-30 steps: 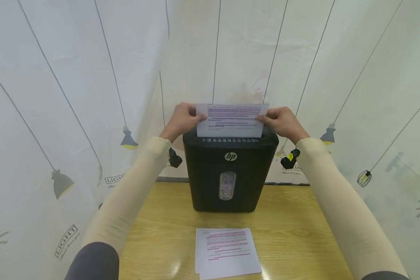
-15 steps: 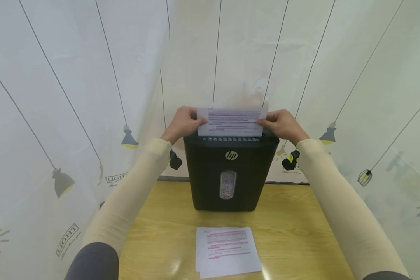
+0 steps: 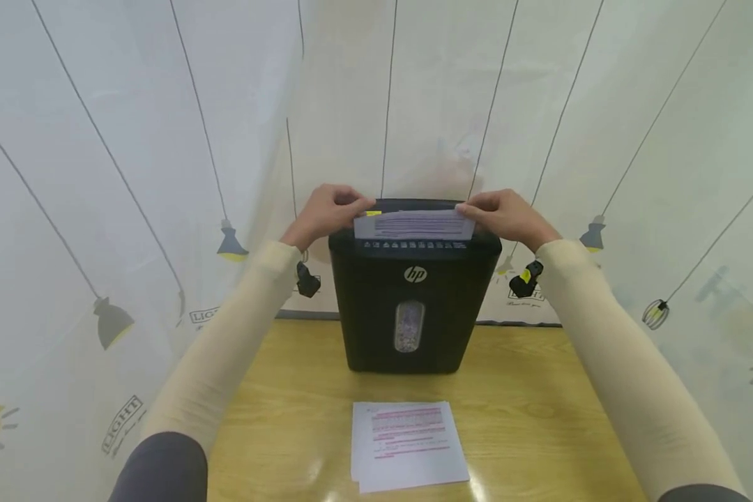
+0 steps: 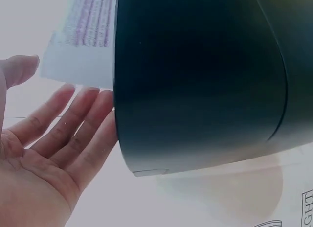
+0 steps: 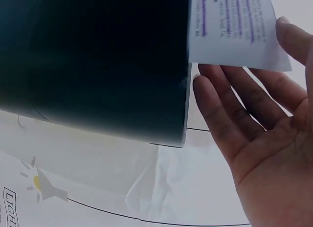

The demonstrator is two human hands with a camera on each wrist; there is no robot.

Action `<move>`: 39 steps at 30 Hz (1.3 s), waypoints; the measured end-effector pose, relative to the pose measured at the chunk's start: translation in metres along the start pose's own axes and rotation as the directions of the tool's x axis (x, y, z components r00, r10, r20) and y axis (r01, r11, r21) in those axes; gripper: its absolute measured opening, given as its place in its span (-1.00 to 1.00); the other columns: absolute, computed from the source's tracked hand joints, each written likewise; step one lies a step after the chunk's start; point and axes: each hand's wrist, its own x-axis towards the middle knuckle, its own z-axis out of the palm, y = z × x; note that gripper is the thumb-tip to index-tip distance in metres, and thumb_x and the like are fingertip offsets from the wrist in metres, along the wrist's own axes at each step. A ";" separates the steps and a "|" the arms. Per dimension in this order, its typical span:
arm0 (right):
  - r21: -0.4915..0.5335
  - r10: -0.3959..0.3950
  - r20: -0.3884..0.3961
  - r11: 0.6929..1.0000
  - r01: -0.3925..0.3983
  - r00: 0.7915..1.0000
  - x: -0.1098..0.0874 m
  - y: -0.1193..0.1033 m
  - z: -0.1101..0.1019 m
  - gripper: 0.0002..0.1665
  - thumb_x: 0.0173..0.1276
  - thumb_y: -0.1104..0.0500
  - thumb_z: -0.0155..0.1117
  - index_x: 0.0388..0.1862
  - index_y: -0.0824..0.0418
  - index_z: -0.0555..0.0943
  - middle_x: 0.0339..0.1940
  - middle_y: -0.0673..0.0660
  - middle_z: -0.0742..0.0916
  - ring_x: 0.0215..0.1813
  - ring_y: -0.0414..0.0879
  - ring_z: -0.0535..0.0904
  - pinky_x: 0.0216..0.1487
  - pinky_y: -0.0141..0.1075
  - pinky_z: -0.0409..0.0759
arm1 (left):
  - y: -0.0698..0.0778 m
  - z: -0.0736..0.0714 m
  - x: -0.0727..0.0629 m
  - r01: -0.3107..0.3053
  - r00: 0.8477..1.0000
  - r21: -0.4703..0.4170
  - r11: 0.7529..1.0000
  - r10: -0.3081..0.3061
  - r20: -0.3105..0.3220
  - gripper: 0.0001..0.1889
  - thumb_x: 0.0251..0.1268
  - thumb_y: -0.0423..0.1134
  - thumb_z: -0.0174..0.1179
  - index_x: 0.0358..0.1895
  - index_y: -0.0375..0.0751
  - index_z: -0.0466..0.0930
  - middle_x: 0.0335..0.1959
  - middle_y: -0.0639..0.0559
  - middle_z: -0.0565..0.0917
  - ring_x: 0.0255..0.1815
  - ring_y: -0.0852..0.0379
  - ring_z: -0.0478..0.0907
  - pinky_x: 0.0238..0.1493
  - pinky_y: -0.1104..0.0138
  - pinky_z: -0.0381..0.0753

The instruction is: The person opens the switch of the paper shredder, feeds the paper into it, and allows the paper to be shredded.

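Note:
A printed sheet of paper (image 3: 414, 226) with purple-marked lines stands upright in the top slot of a black HP paper shredder (image 3: 370, 307). In the head view my left hand (image 3: 329, 213) is at the sheet's upper left corner. The left wrist view shows that hand's thumb (image 4: 22, 69) apart from the paper, with the fingers loosely extended beside the shredder. My right hand (image 3: 508, 215) is at the opposite corner. Its thumb (image 5: 293, 38) lies right at the sheet's edge, while the other fingers reach loosely behind and below it.
On the wooden table (image 3: 288, 418), a small stack of printed sheets (image 3: 414, 453) with pink-marked lines lies in front of the shredder. Shreds show through the shredder's oval window (image 3: 409, 326). A pale curtain (image 3: 238, 104) with lamp drawings hangs close behind.
The sheet has sunk steadily into the shredder's slot, leaving a shorter strip showing. Both hands have loosened from its sides, and a yellow label now shows behind its top edge.

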 end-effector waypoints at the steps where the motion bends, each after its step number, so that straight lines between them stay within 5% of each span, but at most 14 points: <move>1: -0.002 -0.002 0.010 1.000 0.002 1.000 0.000 0.000 0.000 -0.13 0.40 -0.50 0.10 0.38 0.08 0.57 0.24 0.23 0.71 0.14 0.13 0.69 0.33 0.18 0.52 | 0.000 0.000 0.000 0.002 1.000 0.005 1.000 -0.002 0.004 -0.53 0.43 0.18 0.22 0.09 -0.14 0.69 -0.01 -0.08 0.76 -0.06 0.04 0.70 0.00 0.16 0.75; 11: -0.030 0.000 0.022 1.000 0.001 1.000 -0.004 -0.008 -0.001 -0.05 0.38 -0.54 0.07 0.50 0.04 0.44 0.45 0.23 0.56 0.45 0.19 0.47 0.47 0.27 0.35 | 0.002 -0.004 -0.003 -0.002 1.000 0.093 0.996 0.001 0.007 -0.42 0.43 0.28 0.15 0.20 -0.11 0.64 0.19 -0.07 0.69 0.23 -0.03 0.60 0.28 0.03 0.61; 17: -0.023 -0.036 0.029 0.999 0.037 0.999 -0.008 -0.007 0.000 -0.15 0.38 -0.47 0.17 0.49 -0.05 0.44 0.41 0.16 0.58 0.48 0.16 0.40 0.48 0.29 0.30 | 0.006 -0.004 -0.007 -0.013 0.999 0.137 0.991 0.008 0.031 -0.37 0.42 0.31 0.14 0.32 -0.06 0.55 0.30 -0.07 0.63 0.35 -0.06 0.53 0.38 -0.02 0.52; 27: -0.007 -0.029 0.024 1.000 0.029 0.999 -0.018 -0.008 0.001 -0.05 0.33 -0.47 0.24 0.62 -0.29 0.20 0.67 0.16 0.27 0.61 0.33 0.22 0.48 0.34 0.28 | 0.011 -0.003 -0.011 -0.036 0.999 0.175 0.984 0.032 0.026 -0.22 0.40 0.36 0.12 0.56 0.07 0.28 0.64 0.02 0.23 0.68 -0.06 0.10 0.61 -0.09 0.18; 33: -0.032 -0.060 -0.014 0.998 0.060 0.998 -0.025 0.002 0.001 0.00 0.36 -0.42 0.26 0.66 -0.30 0.08 0.75 -0.03 0.06 0.71 0.20 0.03 0.56 0.36 0.09 | 0.001 -0.008 -0.018 -0.036 0.999 0.161 0.986 0.040 -0.021 -0.15 0.34 0.41 0.14 0.60 0.13 0.20 0.66 0.04 0.17 0.70 -0.03 0.03 0.63 -0.12 0.11; 39: -0.073 -0.084 -0.040 0.994 0.081 0.996 -0.034 0.013 0.004 0.04 0.36 -0.37 0.30 0.68 -0.28 0.03 0.76 0.00 0.01 0.73 0.19 -0.07 0.55 0.41 0.02 | -0.019 -0.014 -0.026 -0.040 0.995 0.118 0.992 0.051 -0.090 -0.09 0.27 0.47 0.14 0.61 0.19 0.15 0.67 0.07 0.14 0.70 -0.03 -0.01 0.63 -0.15 0.07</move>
